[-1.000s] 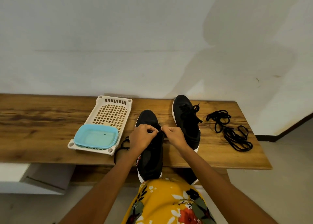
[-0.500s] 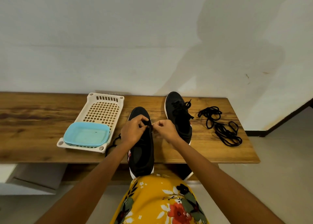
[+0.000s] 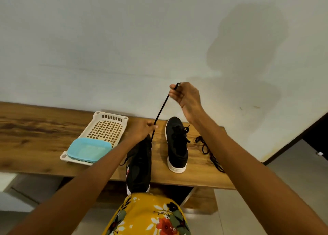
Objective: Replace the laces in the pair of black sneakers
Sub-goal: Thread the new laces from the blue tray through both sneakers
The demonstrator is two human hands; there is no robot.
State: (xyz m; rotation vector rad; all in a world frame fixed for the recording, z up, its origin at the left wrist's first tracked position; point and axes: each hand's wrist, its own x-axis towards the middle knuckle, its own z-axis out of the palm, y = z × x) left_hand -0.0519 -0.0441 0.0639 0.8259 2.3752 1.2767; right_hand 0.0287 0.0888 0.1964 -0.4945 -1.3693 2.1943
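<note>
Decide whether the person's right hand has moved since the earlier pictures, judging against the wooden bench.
Yes. The right hand has risen from the near sneaker to well above the bench, before the wall, pulling a black lace taut.

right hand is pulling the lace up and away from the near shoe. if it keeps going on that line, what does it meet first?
Nothing nearby: above the right hand only the bare wall shows, so the wall comes first, though depth is unclear. The lace it pinches, taut down to the left hand, would likely check it sooner.

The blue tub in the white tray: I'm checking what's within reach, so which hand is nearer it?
Left. The left hand holds the sneaker just right of the blue tub; the right hand is raised high, pulling the lace.
</note>
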